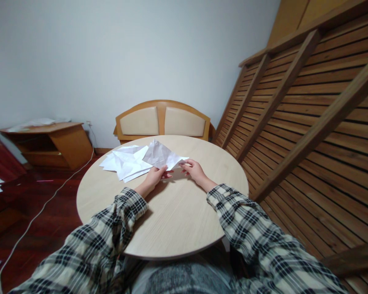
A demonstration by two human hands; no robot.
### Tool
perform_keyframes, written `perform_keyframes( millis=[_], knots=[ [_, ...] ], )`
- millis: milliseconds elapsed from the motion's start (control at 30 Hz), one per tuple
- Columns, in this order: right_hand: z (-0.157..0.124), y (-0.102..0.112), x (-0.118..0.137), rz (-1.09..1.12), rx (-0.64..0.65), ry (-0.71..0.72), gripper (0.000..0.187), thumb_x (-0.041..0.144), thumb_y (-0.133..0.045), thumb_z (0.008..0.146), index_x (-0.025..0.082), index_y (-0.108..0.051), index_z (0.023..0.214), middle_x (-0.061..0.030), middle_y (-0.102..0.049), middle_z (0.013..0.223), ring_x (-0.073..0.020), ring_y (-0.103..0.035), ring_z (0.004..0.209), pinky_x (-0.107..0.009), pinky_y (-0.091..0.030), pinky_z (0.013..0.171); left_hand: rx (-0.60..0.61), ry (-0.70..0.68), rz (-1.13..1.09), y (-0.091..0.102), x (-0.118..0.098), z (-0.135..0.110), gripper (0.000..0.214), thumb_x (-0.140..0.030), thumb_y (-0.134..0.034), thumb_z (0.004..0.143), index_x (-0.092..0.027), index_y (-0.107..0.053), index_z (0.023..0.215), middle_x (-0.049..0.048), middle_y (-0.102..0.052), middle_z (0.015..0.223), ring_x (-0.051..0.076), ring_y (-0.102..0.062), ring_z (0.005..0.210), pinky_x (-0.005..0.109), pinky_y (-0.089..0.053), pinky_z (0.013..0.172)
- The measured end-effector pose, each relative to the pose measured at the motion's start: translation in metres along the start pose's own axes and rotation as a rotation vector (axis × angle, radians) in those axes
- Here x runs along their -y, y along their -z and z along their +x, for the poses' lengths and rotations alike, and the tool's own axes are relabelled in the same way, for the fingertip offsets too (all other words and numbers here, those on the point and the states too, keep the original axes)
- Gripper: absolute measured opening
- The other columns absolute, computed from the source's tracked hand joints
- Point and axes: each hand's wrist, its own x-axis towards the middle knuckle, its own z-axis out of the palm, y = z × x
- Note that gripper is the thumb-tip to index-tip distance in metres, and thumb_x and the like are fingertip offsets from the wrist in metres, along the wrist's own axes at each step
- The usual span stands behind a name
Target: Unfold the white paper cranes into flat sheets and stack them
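A crumpled white sheet of paper (161, 155) is held up a little above the round light-wood table (171, 216). My left hand (155, 176) pinches its near lower edge, fingers closed on it. My right hand (194, 169) grips the sheet's right corner, fingers also closed. Both arms wear plaid sleeves and reach forward over the table. To the left of the held sheet lies a loose pile of creased white papers (124, 163) flat on the tabletop.
A wooden chair with padded back (162, 120) stands behind the table. A slatted wooden frame (309, 122) leans along the right. A low wooden cabinet (52, 143) sits at the left wall. A white cable (43, 208) runs across the dark red floor.
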Motion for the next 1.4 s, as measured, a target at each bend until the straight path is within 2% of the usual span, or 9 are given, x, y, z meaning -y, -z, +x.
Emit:
perform_keyframes(
  millis=[300, 467, 633, 800, 967, 1133, 1233, 1400],
  knots=[
    [0.001, 0.001, 0.001, 0.019, -0.019, -0.010, 0.039, 0.052, -0.074, 0.063, 0.016, -0.061, 0.070, -0.0014, -0.060, 0.069, -0.0131, -0.058, 0.061, -0.022, -0.043, 0.050, 0.045, 0.034, -0.023, -0.003, -0.005, -0.006, 0.028, -0.033, -0.060, 0.085, -0.007, -0.071, 0.085, 0.0118, -0.071, 0.068, 0.015, -0.061, 0.057, 0.024, -0.045, 0.055],
    [0.001, 0.001, 0.003, 0.029, -0.057, -0.019, 0.037, 0.050, -0.074, 0.064, 0.017, -0.060, 0.072, -0.0009, -0.061, 0.068, -0.0116, -0.055, 0.057, -0.021, -0.041, 0.048, 0.052, 0.054, -0.030, -0.004, -0.005, -0.007, 0.025, -0.030, -0.060, 0.086, -0.008, -0.071, 0.085, 0.0115, -0.071, 0.068, 0.014, -0.062, 0.057, 0.024, -0.046, 0.055],
    [0.000, 0.001, 0.004, 0.028, -0.041, -0.035, 0.034, 0.049, -0.073, 0.067, 0.017, -0.061, 0.074, -0.0013, -0.062, 0.069, -0.0120, -0.057, 0.058, -0.020, -0.042, 0.047, 0.067, 0.068, -0.024, -0.005, 0.000, -0.004, 0.024, -0.028, -0.059, 0.086, -0.008, -0.071, 0.083, 0.0143, -0.072, 0.072, 0.014, -0.063, 0.057, 0.025, -0.047, 0.055],
    [0.000, 0.002, 0.002, 0.002, -0.078, -0.074, 0.033, 0.047, -0.073, 0.067, 0.018, -0.059, 0.076, 0.0001, -0.061, 0.063, -0.0115, -0.055, 0.054, -0.020, -0.041, 0.045, 0.096, -0.060, -0.020, -0.006, 0.005, -0.002, 0.018, -0.029, -0.066, 0.080, -0.011, -0.065, 0.082, 0.0138, -0.073, 0.081, 0.016, -0.064, 0.059, 0.029, -0.053, 0.061],
    [0.000, 0.001, 0.006, 0.043, -0.109, -0.067, 0.037, 0.048, -0.075, 0.064, 0.018, -0.058, 0.078, -0.0025, -0.065, 0.077, -0.0145, -0.062, 0.066, -0.020, -0.043, 0.048, 0.192, -0.230, 0.150, -0.004, 0.007, -0.005, 0.027, -0.039, -0.064, 0.081, -0.013, -0.068, 0.080, 0.0116, -0.071, 0.075, 0.017, -0.063, 0.060, 0.029, -0.051, 0.058],
    [0.001, 0.000, 0.006, 0.057, -0.135, -0.065, 0.041, 0.050, -0.076, 0.060, 0.019, -0.056, 0.076, -0.0024, -0.065, 0.078, -0.0157, -0.061, 0.072, -0.021, -0.046, 0.052, 0.203, -0.269, 0.210, -0.004, 0.007, -0.006, 0.027, -0.039, -0.063, 0.081, -0.014, -0.069, 0.082, 0.0117, -0.071, 0.078, 0.019, -0.065, 0.066, 0.031, -0.052, 0.063],
    [0.001, 0.001, 0.005, 0.065, -0.148, -0.047, 0.041, 0.052, -0.076, 0.060, 0.019, -0.054, 0.072, -0.0005, -0.061, 0.072, -0.0141, -0.057, 0.068, -0.021, -0.044, 0.052, 0.132, -0.215, 0.117, -0.004, 0.007, -0.003, 0.024, -0.036, -0.066, 0.080, -0.013, -0.068, 0.086, 0.0134, -0.072, 0.086, 0.019, -0.066, 0.070, 0.033, -0.054, 0.069],
    [0.000, 0.001, 0.008, 0.077, -0.109, -0.035, 0.040, 0.052, -0.075, 0.062, 0.019, -0.057, 0.076, 0.0007, -0.059, 0.072, -0.0126, -0.055, 0.064, -0.021, -0.041, 0.049, 0.026, 0.002, -0.044, -0.003, 0.002, 0.001, 0.021, -0.030, -0.067, 0.079, -0.010, -0.067, 0.082, 0.0134, -0.072, 0.077, 0.018, -0.067, 0.068, 0.031, -0.054, 0.070]
  ],
)
